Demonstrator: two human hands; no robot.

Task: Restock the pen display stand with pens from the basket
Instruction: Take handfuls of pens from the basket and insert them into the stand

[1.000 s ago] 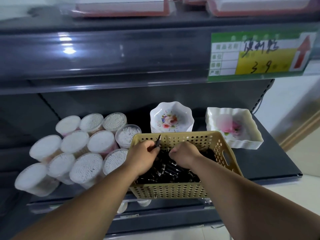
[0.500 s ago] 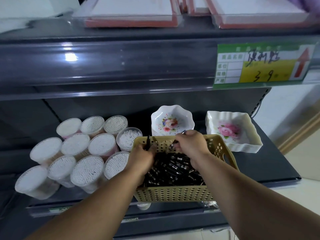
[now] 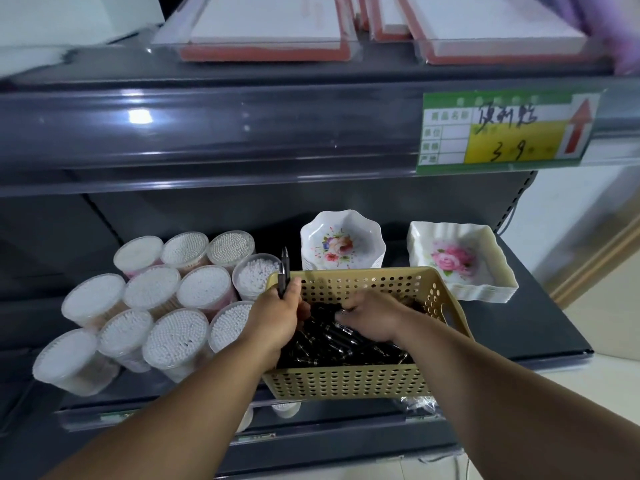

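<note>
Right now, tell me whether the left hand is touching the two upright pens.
Touching. The head view shows the left hand gripping the pens by their lower ends.

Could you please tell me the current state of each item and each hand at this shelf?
Basket: upright on the shelf, part filled with loose pens.
Left hand: grips two pens, tips up, at the basket's left rim.
Right hand: down among the loose pens; grip unclear.
Swab tubs: lidded, stacked together.
Round dishes: stacked, top one empty.
Square dishes: stacked, top one empty.
</note>
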